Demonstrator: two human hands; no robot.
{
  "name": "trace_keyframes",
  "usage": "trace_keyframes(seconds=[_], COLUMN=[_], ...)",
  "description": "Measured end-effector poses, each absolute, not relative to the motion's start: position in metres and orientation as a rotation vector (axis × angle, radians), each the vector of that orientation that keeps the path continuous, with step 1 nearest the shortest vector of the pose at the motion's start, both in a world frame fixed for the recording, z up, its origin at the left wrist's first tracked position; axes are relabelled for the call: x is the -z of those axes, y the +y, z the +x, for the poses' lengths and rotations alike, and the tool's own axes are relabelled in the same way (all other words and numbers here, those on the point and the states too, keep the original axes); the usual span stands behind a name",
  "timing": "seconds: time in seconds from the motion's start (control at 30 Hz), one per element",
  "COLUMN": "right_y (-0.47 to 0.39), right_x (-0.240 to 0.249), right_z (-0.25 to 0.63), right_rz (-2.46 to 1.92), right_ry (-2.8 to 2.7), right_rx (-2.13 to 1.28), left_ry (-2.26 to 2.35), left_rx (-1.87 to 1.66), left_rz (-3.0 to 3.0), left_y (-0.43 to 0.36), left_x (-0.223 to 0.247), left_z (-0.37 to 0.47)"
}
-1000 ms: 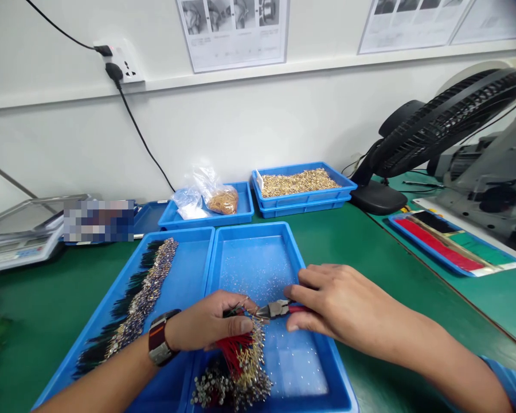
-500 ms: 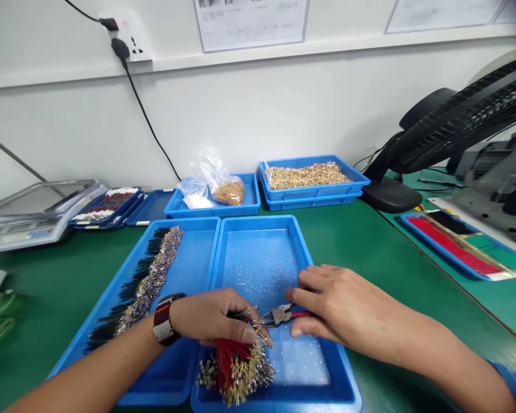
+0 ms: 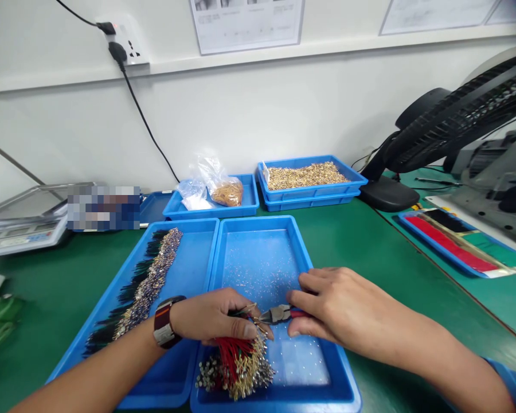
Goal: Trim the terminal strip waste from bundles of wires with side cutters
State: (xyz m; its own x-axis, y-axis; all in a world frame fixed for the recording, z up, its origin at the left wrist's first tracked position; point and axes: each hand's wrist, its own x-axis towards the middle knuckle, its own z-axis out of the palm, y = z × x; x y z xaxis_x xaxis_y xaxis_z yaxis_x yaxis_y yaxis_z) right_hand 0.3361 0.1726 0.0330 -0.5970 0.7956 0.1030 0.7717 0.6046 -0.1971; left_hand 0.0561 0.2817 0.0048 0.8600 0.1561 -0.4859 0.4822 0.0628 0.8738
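Note:
My left hand [image 3: 226, 315] is closed on thin wires with gold-coloured metal ends, over the front of the right blue tray [image 3: 262, 223]. Beneath it lies a bundle of red wires [image 3: 234, 353] whose gold and silver tips fan toward me. In my right hand [image 3: 335, 304] are cutting pliers [image 3: 279, 314] with a red handle. Their jaws point left and meet the wire ends at my left fingertips; whether the jaws are closed is too small to tell. Tiny clippings [image 3: 262, 275] are scattered over the tray floor.
Beside it, the left blue tray [image 3: 198, 241] holds a row of dark wires with metal ends [image 3: 152, 281]. Behind stand a tray with plastic bags [image 3: 227, 192] and stacked trays of gold pins [image 3: 307, 175]. A black fan [image 3: 460, 120] is at right, a scale [image 3: 21, 229] at left.
Both hands stay over the right tray with the same holds. The pliers' jaws have moved slightly left against the wire ends. The view has shifted a little.

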Motion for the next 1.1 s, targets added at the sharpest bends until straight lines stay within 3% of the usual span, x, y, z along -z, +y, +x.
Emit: trace_keyframes(seconds=[0.57,1.1], right_y=[0.173,0.176], right_x=[-0.029,-0.029], right_z=[0.334,0.334], right_rz=[-1.248,-1.281], right_ry=[-2.627,-2.593], right_rx=[-0.186,-0.115], left_ry=[0.254,0.468], left_rx=[0.281,0.177], left_rz=[1.575,1.407], left_y=[0.281,0.283], left_x=[-0.001,0.000], left_z=[0.057,0.053])
